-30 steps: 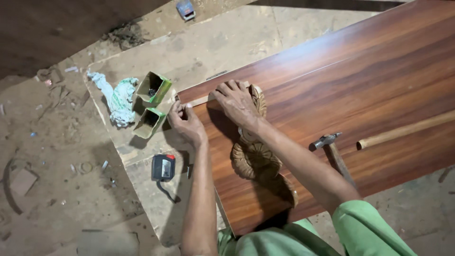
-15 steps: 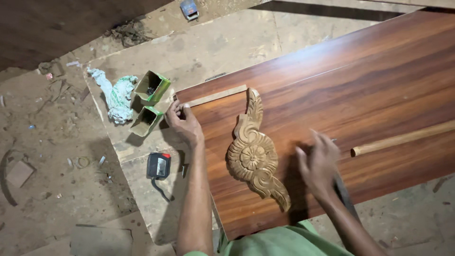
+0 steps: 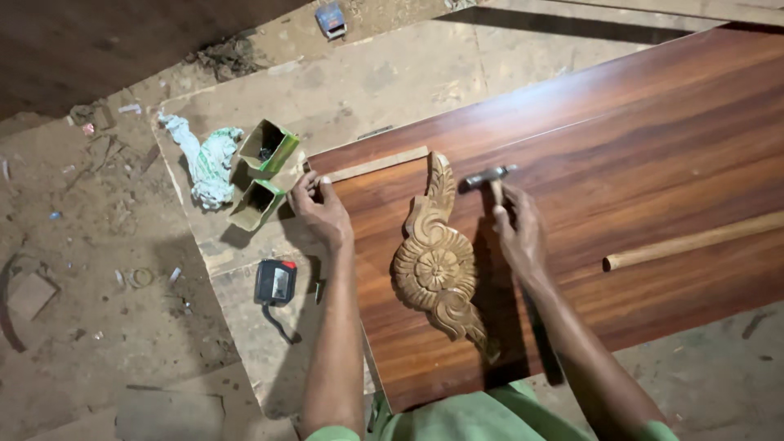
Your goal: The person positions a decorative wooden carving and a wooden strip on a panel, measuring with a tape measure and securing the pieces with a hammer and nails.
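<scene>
Far to my left a crumpled pale green rag (image 3: 204,163) lay on the dusty floor, and just beside it sat two small open cardboard boxes (image 3: 263,173), green outside and brown within; what the boxes held I could not tell. Below them a black tape measure (image 3: 275,281) with a red button rested near the edge of the board.

My left hand (image 3: 322,211) pressed down at the corner of the dark wood panel (image 3: 637,139), fingers pinching the end of a thin pale wood strip (image 3: 377,163) that ran along the panel's top edge, I judge to keep it from shifting. The carved wooden ornament (image 3: 435,261), a flower with leafy scrolls, lay flat on the panel between my arms, touching neither hand.

My right hand (image 3: 517,233) was closed around the handle of a hammer (image 3: 488,178), its metal head poised near the ornament's upper tip. Well to the right a plain round stick (image 3: 694,240) lay on the panel.
</scene>
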